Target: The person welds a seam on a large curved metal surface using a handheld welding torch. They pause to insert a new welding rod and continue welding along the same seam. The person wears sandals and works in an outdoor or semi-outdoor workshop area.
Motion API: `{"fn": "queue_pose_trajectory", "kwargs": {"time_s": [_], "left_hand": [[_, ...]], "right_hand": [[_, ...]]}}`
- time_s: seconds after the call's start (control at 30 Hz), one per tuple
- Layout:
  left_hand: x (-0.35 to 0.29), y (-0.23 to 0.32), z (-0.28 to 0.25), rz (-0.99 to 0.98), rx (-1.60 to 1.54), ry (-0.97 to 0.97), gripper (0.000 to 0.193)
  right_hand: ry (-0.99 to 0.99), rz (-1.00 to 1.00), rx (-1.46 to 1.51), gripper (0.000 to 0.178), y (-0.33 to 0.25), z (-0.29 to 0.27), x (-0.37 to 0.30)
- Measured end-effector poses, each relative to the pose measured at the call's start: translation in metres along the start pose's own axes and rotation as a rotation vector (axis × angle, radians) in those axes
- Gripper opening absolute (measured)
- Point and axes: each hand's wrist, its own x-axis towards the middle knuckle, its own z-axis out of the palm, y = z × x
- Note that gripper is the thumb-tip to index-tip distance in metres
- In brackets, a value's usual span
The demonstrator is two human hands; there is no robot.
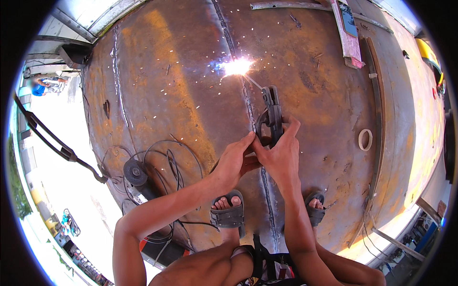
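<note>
A black welding electrode holder [273, 114] is in my right hand [281, 159], its jaws facing away from me. My left hand [233, 159] closes in against the holder's near end and my right thumb; the handle is partly hidden between both hands. From the jaws a thin welding rod [255, 83] slants up and left. At its tip a bright arc [237, 67] glares and throws sparks, hiding the spot beneath. The rod meets a rough weld seam [248, 107] that runs away from me along a rusty steel plate [191, 57].
An angle grinder [138, 178] lies left among loops of black cable [176, 169]. My sandalled feet [227, 209] straddle the seam. Rightward are a tape ring [365, 139], a long steel bar [379, 105], and a phone [347, 20] on a pink-white box [350, 47]. Beyond the left edge, a person [38, 87] appears.
</note>
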Motion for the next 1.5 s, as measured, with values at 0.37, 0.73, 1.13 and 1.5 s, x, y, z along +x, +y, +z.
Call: {"fn": "queue_pose_trajectory", "kwargs": {"time_s": [0.37, 0.73, 1.13, 1.5], "left_hand": [[0.0022, -0.0017, -0.0015, -0.021, -0.012, 0.004, 0.047], [0.0029, -0.0043, -0.0039, -0.017, -0.019, 0.005, 0.043], [0.0027, -0.0040, -0.0033, -0.028, -0.014, 0.019, 0.044], [0.0033, -0.0052, -0.0053, -0.018, -0.024, 0.006, 0.046]], "right_hand": [[0.015, -0.017, -0.012, 0.076, 0.0035, 0.0009, -0.0007], [-0.023, 0.013, -0.001, 0.080, -0.0005, -0.0014, -0.0003], [0.017, -0.027, 0.031, 0.074, 0.0034, 0.0018, -0.0024], [0.019, -0.039, 0.021, 0.079, 0.0058, 0.0035, -0.0020]]}}
